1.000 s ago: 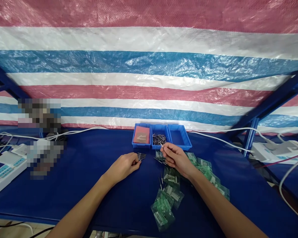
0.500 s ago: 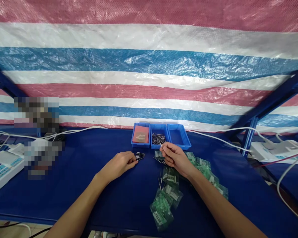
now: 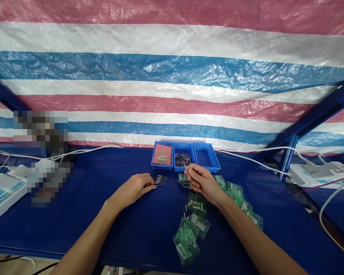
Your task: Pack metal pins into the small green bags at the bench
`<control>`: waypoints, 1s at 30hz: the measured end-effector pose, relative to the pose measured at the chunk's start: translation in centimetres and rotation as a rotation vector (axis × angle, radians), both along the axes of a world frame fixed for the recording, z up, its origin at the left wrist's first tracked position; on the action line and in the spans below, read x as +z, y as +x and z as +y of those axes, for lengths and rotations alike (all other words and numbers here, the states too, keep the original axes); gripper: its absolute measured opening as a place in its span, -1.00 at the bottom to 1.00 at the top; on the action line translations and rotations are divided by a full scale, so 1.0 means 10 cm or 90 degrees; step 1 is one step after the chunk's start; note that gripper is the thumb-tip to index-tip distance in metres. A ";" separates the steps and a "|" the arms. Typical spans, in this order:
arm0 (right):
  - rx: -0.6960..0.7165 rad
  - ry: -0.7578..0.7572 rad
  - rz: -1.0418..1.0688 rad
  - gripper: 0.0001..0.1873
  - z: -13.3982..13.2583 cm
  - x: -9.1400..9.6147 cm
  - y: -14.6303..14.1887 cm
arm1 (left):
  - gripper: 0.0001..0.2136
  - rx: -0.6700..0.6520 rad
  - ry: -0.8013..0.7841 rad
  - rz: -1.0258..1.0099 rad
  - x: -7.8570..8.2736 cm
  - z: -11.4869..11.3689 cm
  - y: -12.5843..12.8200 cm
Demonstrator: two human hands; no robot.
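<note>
A slim metal rod [image 3: 185, 167] is pinched by the right hand [image 3: 205, 184] just below frame centre. Arranging the loose rods [image 3: 161, 178], lower left of centre beside the left hand [image 3: 135, 189], whose grip cannot be determined, appears in progress; light fingertip control is called for next.

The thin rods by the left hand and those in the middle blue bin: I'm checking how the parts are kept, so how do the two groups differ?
The row lies on the table beside the left hand; the pile sits inside the middle blue bin. The row is roughly parallel, while the pile is jumbled. The row has few rods, the pile many. Both show dark and silvery parts.
</note>
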State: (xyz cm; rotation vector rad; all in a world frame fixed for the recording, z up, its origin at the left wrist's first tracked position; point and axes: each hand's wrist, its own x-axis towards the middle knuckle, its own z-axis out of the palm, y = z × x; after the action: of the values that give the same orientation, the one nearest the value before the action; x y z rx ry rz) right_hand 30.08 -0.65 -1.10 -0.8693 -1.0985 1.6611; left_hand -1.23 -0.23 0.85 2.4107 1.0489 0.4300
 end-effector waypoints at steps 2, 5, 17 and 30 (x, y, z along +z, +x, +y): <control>0.000 -0.003 -0.001 -0.65 0.00 0.00 0.00 | -0.71 0.002 0.007 0.003 0.00 0.01 -0.02; -0.001 -0.002 -0.003 -0.65 0.00 0.00 0.00 | -0.71 0.014 0.027 0.009 -0.02 0.01 -0.01; 0.001 0.001 -0.006 -0.65 0.00 0.02 0.00 | -0.72 0.040 0.083 0.034 -0.13 -0.02 0.11; -0.004 -0.004 -0.005 -0.64 0.00 0.03 -0.02 | -0.73 0.055 0.121 0.028 -0.22 -0.03 0.18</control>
State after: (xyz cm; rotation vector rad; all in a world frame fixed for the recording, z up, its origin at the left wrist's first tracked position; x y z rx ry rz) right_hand 29.90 -0.69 -0.75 -0.8835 -1.0950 1.6576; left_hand 0.54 -0.56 -1.31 2.5585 1.1833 0.5295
